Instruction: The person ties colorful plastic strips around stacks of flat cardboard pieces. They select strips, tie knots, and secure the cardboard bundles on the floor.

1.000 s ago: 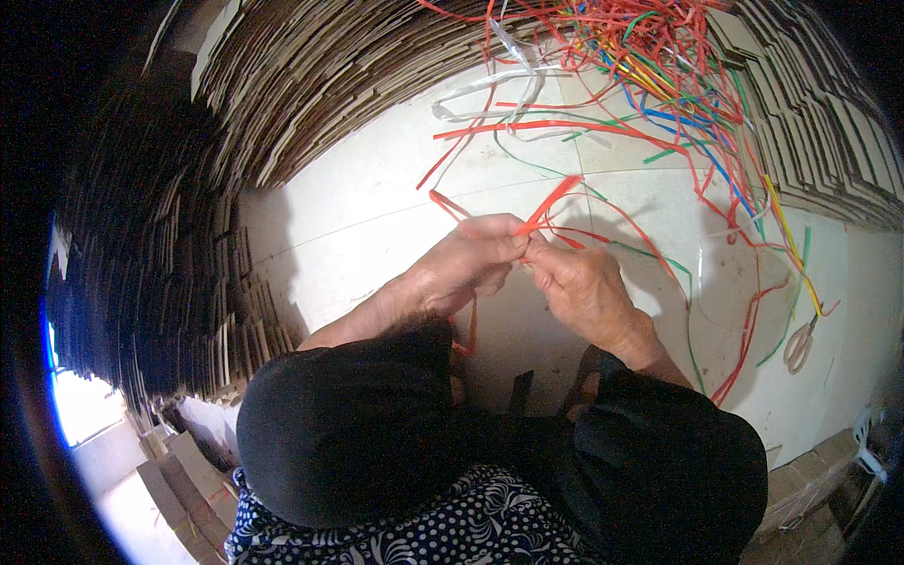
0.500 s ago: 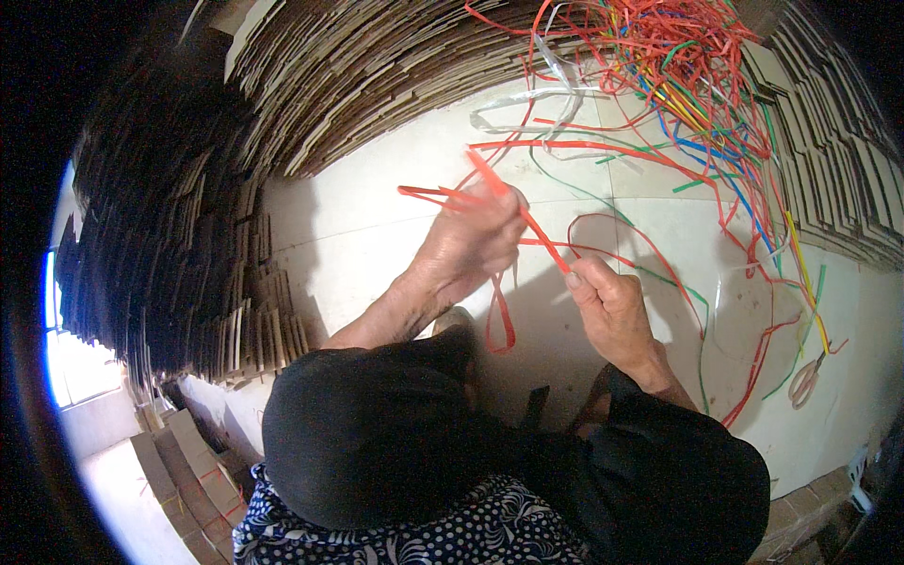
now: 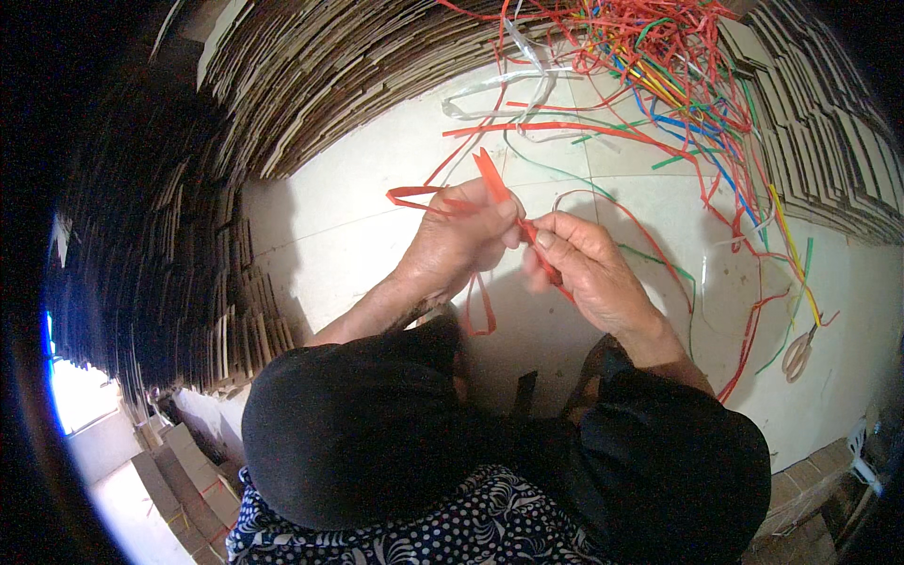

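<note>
Both of my hands grip a red plastic strap (image 3: 488,173) in front of me, above the pale floor. My left hand (image 3: 457,234) is closed on it, with a split end poking up past the thumb and folded loops hanging at its left and below. Close beside it, my right hand (image 3: 593,268) pinches the same strap between thumb and fingers. The short stretch between the hands looks twisted or bunched; whether it is knotted I cannot tell. My right fingertips are partly hidden behind the hand.
A tangled heap of red, blue, yellow and green straps (image 3: 650,47) lies at the far right, trailing strands across the tiled floor (image 3: 348,188). Stacked cardboard sheets (image 3: 377,66) line the far side and left, with another stack (image 3: 819,122) at right. Scissors (image 3: 799,356) lie on the right.
My right hand has moved left and up, close against my left hand. The strap stretched between them has shortened, and its upper end now stands up from my left hand.
</note>
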`<move>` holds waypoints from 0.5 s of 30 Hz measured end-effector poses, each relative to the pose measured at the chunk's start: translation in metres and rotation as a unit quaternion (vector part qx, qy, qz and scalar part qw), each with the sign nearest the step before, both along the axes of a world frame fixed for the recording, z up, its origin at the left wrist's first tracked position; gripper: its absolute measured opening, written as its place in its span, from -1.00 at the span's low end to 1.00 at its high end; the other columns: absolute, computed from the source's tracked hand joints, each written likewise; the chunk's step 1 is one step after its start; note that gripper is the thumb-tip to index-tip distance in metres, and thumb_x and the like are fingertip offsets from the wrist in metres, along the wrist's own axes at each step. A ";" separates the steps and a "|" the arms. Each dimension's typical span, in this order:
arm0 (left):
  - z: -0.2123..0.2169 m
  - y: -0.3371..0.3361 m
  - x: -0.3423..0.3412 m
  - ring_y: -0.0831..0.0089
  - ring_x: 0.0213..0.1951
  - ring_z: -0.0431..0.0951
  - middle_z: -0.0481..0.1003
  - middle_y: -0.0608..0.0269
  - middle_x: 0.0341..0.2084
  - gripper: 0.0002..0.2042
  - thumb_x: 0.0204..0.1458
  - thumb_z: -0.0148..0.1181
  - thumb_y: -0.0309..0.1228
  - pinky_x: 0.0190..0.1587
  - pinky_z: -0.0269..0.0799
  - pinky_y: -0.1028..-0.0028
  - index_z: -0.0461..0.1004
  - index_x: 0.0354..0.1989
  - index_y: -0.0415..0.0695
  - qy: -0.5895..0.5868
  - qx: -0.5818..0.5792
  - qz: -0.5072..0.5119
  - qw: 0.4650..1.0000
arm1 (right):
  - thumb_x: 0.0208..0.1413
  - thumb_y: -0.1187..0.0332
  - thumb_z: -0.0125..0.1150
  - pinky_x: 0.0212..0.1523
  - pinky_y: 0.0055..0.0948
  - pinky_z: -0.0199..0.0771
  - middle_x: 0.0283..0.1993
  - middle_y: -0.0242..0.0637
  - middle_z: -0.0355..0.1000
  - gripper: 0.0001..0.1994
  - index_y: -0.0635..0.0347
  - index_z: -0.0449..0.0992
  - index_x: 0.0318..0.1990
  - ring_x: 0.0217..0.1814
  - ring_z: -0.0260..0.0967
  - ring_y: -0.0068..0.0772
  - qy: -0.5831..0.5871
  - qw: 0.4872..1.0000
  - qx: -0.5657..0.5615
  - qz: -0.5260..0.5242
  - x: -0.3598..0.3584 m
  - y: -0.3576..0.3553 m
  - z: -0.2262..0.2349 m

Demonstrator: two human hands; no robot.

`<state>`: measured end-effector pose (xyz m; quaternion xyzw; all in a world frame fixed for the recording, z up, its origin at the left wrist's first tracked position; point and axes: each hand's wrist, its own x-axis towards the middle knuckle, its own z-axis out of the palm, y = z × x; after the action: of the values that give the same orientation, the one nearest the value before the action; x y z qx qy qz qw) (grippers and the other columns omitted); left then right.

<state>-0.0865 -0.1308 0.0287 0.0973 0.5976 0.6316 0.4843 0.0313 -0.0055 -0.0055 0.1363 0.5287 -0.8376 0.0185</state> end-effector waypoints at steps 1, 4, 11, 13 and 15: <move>0.000 -0.002 -0.001 0.75 -0.70 0.18 0.39 0.39 -0.63 -0.90 0.10 0.01 -0.41 -0.69 -0.02 0.72 0.41 -0.41 -0.13 -0.006 -0.010 -0.001 1.000 | 0.17 0.33 -0.11 -0.41 -0.57 0.26 -0.50 -0.47 0.29 -0.77 0.30 0.41 -0.22 -0.43 0.20 -0.69 -0.017 1.000 -0.010 0.005 0.002 -0.002 0.002; 0.005 -0.006 -0.005 0.74 -0.71 0.17 0.37 0.37 -0.63 -0.91 0.10 0.01 -0.41 -0.70 -0.04 0.72 0.40 -0.39 -0.13 -0.125 -0.003 -0.031 0.992 | 0.18 0.32 -0.09 -0.55 -0.61 0.07 -0.59 -0.57 0.13 -0.80 0.27 0.40 -0.32 -0.55 0.02 -0.73 -0.054 0.998 0.043 -0.003 0.007 -0.002 0.007; 0.004 -0.007 -0.010 0.74 -0.70 0.16 0.31 0.42 -0.64 -0.62 -0.10 0.11 -0.56 -0.70 -0.06 0.72 0.33 -0.03 -0.24 -0.145 0.015 -0.130 0.981 | 0.21 0.33 -0.08 -0.65 -0.75 -0.12 -0.63 -0.66 0.09 -0.80 0.23 0.38 -0.38 -0.63 -0.09 -0.85 0.035 0.994 0.096 -0.036 0.011 -0.006 -0.005; 0.004 -0.010 -0.006 0.76 -0.65 0.20 0.32 0.44 -0.61 -0.59 -0.13 0.15 -0.59 -0.69 -0.04 0.71 0.32 -0.02 -0.28 -0.140 -0.004 -0.147 0.979 | 0.21 0.33 -0.08 -0.64 -0.75 -0.10 -0.62 -0.65 0.11 -0.81 0.23 0.38 -0.37 -0.63 -0.09 -0.84 0.034 0.998 0.056 -0.024 0.011 -0.007 -0.002; -0.002 -0.012 -0.002 0.75 -0.65 0.21 0.33 0.44 -0.62 -0.60 -0.09 0.20 -0.48 -0.69 -0.05 0.71 0.33 -0.03 -0.27 -0.112 0.008 -0.133 0.985 | 0.21 0.32 -0.08 -0.63 -0.74 -0.08 -0.62 -0.64 0.11 -0.81 0.22 0.39 -0.36 -0.63 -0.09 -0.83 0.026 0.998 0.050 0.001 0.012 -0.008 -0.004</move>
<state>-0.0885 -0.1428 0.0264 0.1085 0.5163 0.5730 0.6271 0.0436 -0.0131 -0.0096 0.1144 0.5702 -0.8135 -0.0009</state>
